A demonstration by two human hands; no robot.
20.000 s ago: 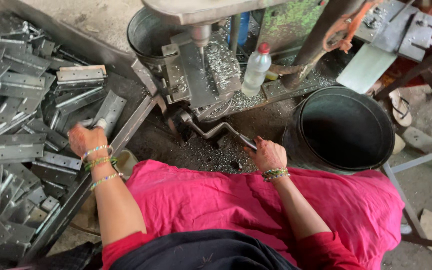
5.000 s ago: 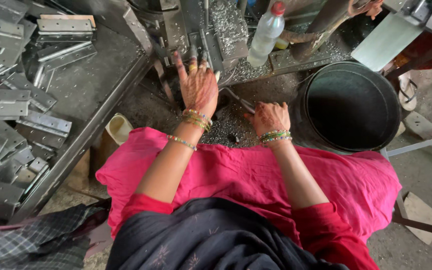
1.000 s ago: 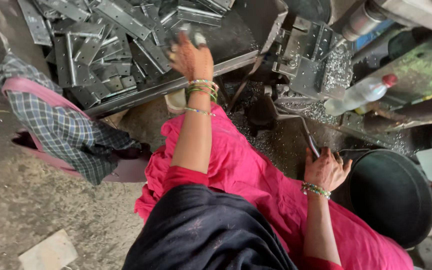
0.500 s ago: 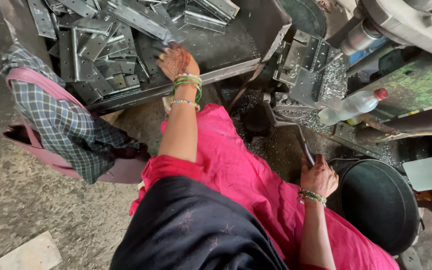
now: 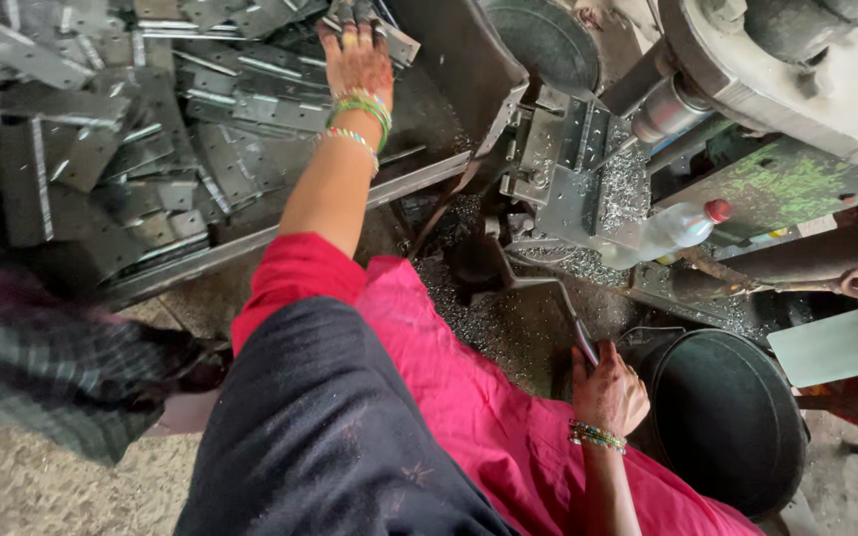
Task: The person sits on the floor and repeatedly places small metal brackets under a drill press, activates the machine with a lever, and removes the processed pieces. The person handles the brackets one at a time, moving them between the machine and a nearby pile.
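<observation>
Left hand (image 5: 355, 60) reaches far left into the pile of hinges (image 5: 201, 109), fingers curled on one hinge (image 5: 369, 25) at the pile's far edge. Right hand (image 5: 608, 392) near right, clenched around the crank handle (image 5: 573, 328), just beside the black tub (image 5: 727, 417).

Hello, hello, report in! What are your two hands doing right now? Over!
Left hand reaching into the pile of metal hinges, fingers on one. Right hand gripping the machine's crank handle. Black tub beside the right hand; nothing blocking either.
</observation>
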